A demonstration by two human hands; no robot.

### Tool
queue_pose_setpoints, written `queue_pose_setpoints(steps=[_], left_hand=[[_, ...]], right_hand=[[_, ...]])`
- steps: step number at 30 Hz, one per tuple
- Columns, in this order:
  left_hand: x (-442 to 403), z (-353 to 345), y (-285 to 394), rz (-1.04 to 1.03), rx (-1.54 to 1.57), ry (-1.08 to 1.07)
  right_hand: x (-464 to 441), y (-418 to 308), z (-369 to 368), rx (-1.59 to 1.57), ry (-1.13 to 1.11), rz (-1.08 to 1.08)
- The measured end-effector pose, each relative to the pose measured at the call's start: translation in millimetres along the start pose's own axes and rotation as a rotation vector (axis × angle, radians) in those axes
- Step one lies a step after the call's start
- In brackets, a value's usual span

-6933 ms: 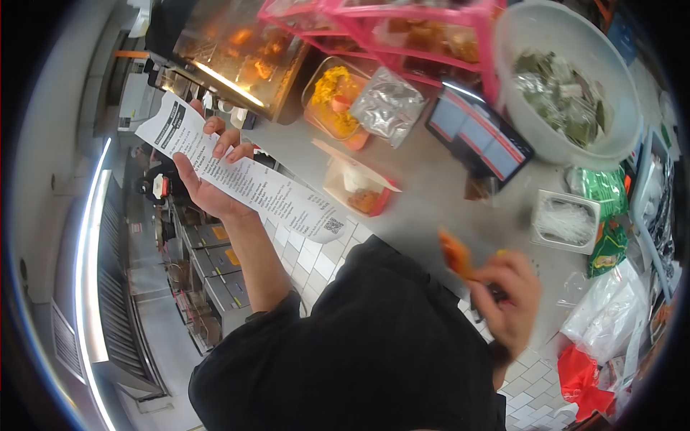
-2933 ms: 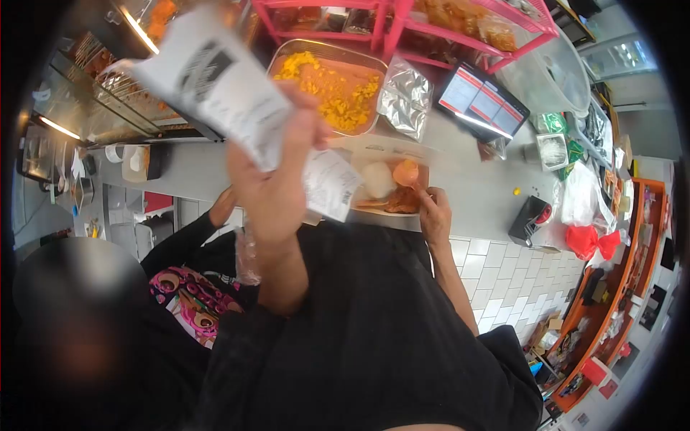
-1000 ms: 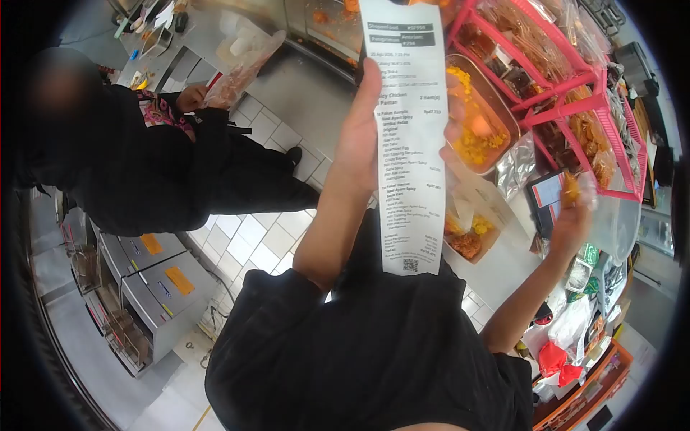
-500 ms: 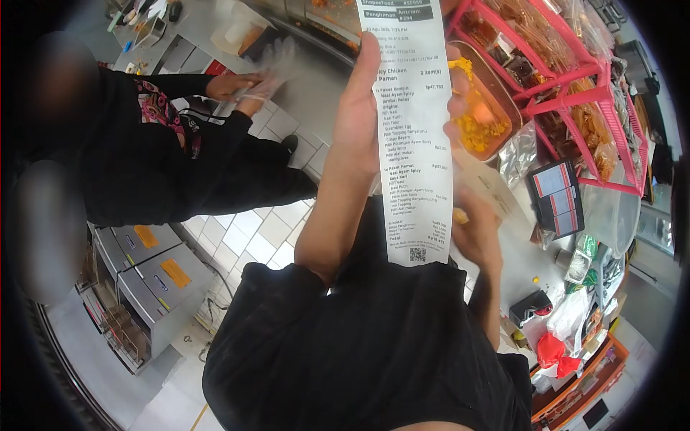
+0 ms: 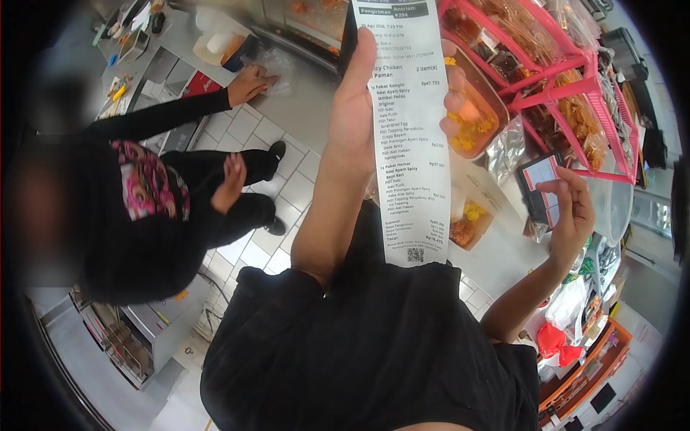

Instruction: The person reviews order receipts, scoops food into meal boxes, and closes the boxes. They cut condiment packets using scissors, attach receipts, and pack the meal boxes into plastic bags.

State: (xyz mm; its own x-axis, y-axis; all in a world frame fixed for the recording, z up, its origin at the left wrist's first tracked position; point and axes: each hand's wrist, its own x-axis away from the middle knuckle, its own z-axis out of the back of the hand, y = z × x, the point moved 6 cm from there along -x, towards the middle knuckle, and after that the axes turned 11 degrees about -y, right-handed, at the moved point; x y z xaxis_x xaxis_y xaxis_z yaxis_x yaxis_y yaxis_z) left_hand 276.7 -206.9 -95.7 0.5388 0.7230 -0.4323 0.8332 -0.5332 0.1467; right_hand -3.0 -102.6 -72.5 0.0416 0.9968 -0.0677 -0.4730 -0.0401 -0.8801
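Note:
My left hand grips a long white printed receipt, its thumb on the left edge and its fingertips showing at the right edge. The paper hangs down in front of my black shirt. My right hand is at a small dark-framed touchscreen, fingers apart and holding nothing. One fingertip lies over the screen; whether it touches I cannot tell. Between my hands, partly behind the receipt, an open cardboard food box holds yellow scrambled egg and a browned piece of food. Above it stands a tub with more yellow egg.
Pink baskets of bagged food stand at upper right. Red plastic bags lie at lower right. To the left, a co-worker in black stands on the tiled floor, one hand on clear plastic on the metal counter.
My right hand has moved from beside the food box to the touchscreen, uncovering the food. My left hand still holds the receipt. The co-worker's hands have separated and their body has shifted.

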Motion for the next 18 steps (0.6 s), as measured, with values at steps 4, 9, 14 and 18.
queue_pose_setpoints(steps=[4,9,14,18], left_hand=[[-8.0,2.7,-3.1,0.013,-0.025,-0.02],[-15.1,2.6,-12.7,0.034,0.022,-0.043],[-20.1,9.9,-22.4,0.083,0.059,-0.08],[-24.4,6.6,-26.8,0.082,0.051,-0.057]], right_hand=[[8.8,2.8,-10.1,0.044,-0.031,-0.136],[19.9,14.8,-46.1,0.043,-0.208,-0.119],[26.7,24.0,-36.5,0.139,-0.256,-0.177],[30.1,30.6,64.4,0.238,0.259,-0.334]])
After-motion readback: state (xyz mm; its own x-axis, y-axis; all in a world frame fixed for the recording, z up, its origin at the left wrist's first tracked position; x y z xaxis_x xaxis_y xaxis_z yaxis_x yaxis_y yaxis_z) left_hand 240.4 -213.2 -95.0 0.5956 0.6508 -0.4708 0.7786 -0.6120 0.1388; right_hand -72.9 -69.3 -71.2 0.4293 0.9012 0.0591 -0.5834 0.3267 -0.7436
